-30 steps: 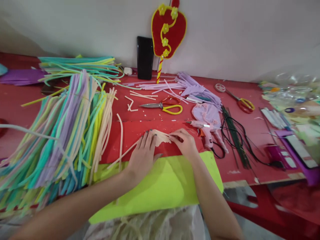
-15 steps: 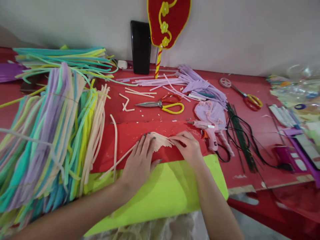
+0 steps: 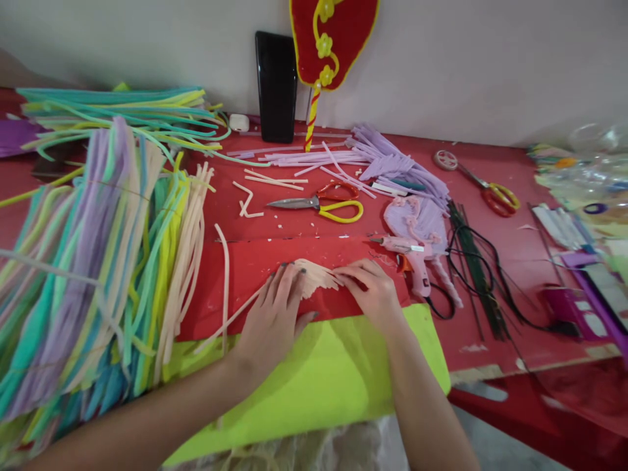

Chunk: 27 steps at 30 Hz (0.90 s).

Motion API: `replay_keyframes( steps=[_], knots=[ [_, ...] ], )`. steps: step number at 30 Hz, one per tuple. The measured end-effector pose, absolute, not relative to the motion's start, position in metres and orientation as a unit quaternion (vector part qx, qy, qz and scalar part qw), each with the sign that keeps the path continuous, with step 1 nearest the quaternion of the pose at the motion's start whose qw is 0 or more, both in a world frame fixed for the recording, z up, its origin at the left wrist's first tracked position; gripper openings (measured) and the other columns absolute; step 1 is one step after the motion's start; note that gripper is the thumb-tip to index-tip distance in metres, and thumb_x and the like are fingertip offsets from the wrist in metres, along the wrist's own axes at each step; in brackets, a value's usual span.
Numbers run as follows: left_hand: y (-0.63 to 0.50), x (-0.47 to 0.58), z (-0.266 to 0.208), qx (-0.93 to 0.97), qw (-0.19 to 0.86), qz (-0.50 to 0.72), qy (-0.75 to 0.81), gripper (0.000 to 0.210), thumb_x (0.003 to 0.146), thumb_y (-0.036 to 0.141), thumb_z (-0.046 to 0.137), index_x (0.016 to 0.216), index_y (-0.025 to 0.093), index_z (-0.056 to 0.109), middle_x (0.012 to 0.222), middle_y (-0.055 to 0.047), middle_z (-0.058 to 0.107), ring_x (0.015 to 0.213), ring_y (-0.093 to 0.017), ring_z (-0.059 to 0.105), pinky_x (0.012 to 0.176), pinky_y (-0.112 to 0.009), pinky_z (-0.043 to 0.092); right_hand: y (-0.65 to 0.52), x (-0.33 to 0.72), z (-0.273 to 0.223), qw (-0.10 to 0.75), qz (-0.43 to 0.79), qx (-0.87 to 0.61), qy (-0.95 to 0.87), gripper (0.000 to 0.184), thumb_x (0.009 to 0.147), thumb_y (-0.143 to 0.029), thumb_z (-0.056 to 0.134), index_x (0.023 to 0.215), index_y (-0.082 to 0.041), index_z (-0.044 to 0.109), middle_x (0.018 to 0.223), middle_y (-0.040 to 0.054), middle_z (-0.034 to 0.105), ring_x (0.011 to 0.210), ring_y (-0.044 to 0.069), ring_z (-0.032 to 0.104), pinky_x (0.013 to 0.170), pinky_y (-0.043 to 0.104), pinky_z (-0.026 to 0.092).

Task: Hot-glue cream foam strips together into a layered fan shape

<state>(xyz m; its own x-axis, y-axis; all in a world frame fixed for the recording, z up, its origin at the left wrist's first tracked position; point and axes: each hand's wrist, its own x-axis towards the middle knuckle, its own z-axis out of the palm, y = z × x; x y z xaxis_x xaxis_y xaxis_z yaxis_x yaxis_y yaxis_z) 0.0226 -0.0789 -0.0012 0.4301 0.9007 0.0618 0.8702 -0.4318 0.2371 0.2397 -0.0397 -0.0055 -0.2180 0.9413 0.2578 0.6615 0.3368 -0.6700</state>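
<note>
A fan-shaped piece of pale peach pipe cleaners point(image 3: 316, 277), laid side by side, rests on the red cloth point(image 3: 255, 254). My left hand point(image 3: 275, 314) lies flat on its left part with the fingers stretched out, covering that side. At the right tip, my right hand point(image 3: 369, 288) pinches the pipe cleaner ends between thumb and forefinger. One long peach pipe cleaner point(image 3: 223, 330) runs out from beneath my left fingers toward the lower left. Another loose pipe cleaner point(image 3: 226, 275) lies upright to the left of it.
Scissors point(image 3: 318, 204) lie behind the hands, and a pink glue gun point(image 3: 412, 252) with its black cord sits right. Bundles of colored pipe cleaners point(image 3: 98, 261) fill the left. A phone point(image 3: 275, 88) leans on the wall beside a red fan point(image 3: 333, 39). Lime-green cloth point(image 3: 314, 379) covers the front.
The camera view has shifted very slightly. Both hands keep nearly the same place on the fan-shaped piece, with no visible change in hold.
</note>
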Motion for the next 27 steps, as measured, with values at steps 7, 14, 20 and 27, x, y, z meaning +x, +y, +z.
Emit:
replay_keyframes(
  steps=[7, 14, 20, 27],
  knots=[
    [-0.056, 0.008, 0.016, 0.79, 0.152, 0.165, 0.57, 0.039, 0.095, 0.028, 0.043, 0.133, 0.017, 0.046, 0.132, -0.012, 0.053, 0.114, -0.025, 0.057, 0.098, -0.042, 0.048, -0.039, 0.24, -0.008, 0.348, 0.219, -0.54, -0.734, 0.013, 0.089, -0.022, 0.058, 0.094, -0.024, 0.07, 0.084, 0.0031, 0.062, 0.079, 0.016, 0.059, 0.074, 0.03, 0.049],
    [-0.02, -0.005, 0.021, 0.736, 0.273, 0.192, 0.589, 0.025, 0.087, 0.033, 0.058, 0.106, 0.018, 0.064, 0.101, -0.006, 0.064, 0.098, -0.022, 0.06, 0.09, -0.038, 0.048, -0.038, 0.239, -0.009, 0.382, 0.219, -0.531, -0.724, 0.014, 0.09, -0.024, 0.057, 0.091, -0.023, 0.071, 0.084, 0.0036, 0.063, 0.079, 0.015, 0.06, 0.075, 0.03, 0.05],
    [-0.001, -0.002, 0.015, 0.723, 0.343, 0.188, 0.57, 0.018, 0.085, 0.023, 0.053, 0.093, 0.018, 0.069, 0.093, -0.006, 0.067, 0.085, -0.018, 0.062, 0.08, -0.031, 0.047, -0.039, 0.239, -0.011, 0.396, 0.208, -0.526, -0.723, 0.014, 0.09, -0.025, 0.058, 0.09, -0.023, 0.072, 0.085, 0.004, 0.064, 0.08, 0.016, 0.061, 0.076, 0.032, 0.05],
    [-0.002, -0.004, 0.017, 0.726, 0.359, 0.191, 0.554, 0.014, 0.074, 0.026, 0.066, 0.085, 0.017, 0.067, 0.088, -0.004, 0.065, 0.078, -0.016, 0.06, 0.073, -0.028, 0.046, -0.04, 0.237, -0.009, 0.39, 0.208, -0.528, -0.725, 0.016, 0.091, -0.025, 0.056, 0.092, -0.023, 0.071, 0.086, 0.0036, 0.063, 0.082, 0.016, 0.06, 0.079, 0.031, 0.049]
  ],
)
